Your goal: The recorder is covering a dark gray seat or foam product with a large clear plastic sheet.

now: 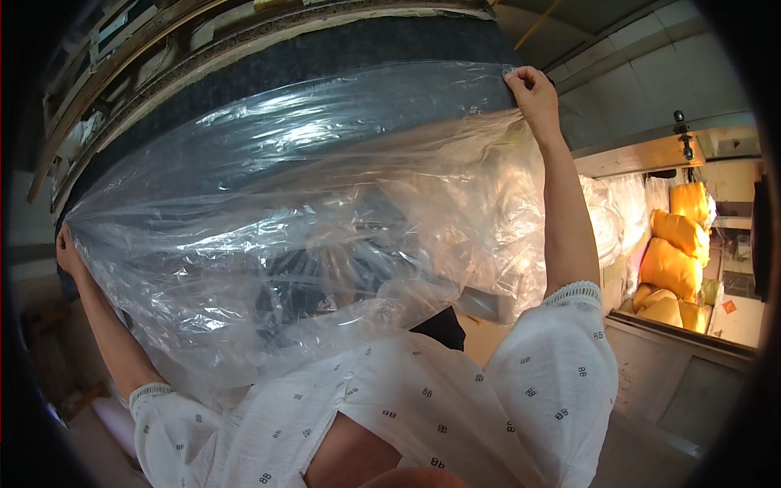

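White patterned sleeves (521,390) filled the lower view, both arms raised wide. Between them hung a clear plastic sheet (309,220), stretched before a dark mattress (325,57). Right hand (533,89) had its fingers closed on the top corner; left hand (69,252) pinched the opposite edge. Even tension on both corners would probably keep the film flat and unwrinkled

A broad dark roll (358,61) fills the view from nine to one o'clock, and a clear plastic sheet (325,211) is draped directly over its curved face. At three o'clock, a low shelf (691,329) carries a stack of yellow sacks (671,264) beside clear-wrapped bundles (614,215).
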